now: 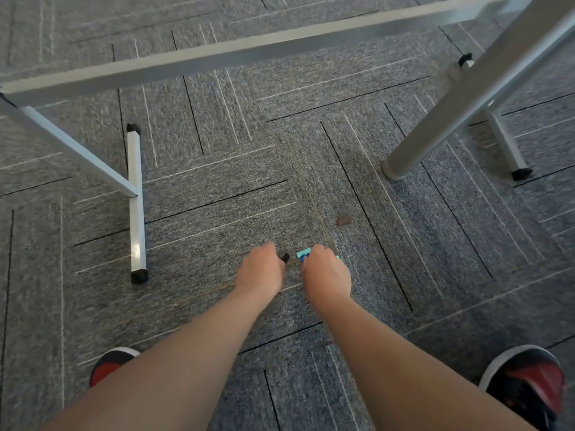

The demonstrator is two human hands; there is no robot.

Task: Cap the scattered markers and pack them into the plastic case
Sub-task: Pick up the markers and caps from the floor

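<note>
Head view: my left grip (261, 269) clamps black marker (285, 257), right grip (325, 272) teal marker (303, 253); brown cap (343, 220) on floor (217, 181); case unseen, packing remains.

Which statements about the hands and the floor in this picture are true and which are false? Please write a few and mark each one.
1. The left hand holds a small black piece. True.
2. The right hand holds nothing. False: its fingers are curled round teal and blue pieces.
3. A small brown piece lies on the carpet beyond both hands, and neither hand touches it. True.
4. An open plastic case lies between the two hands. False: no case is in view; only carpet shows there.
5. The hands work on a table top. False: they are low over the carpet, with a table leg standing beyond them to the right.
</note>
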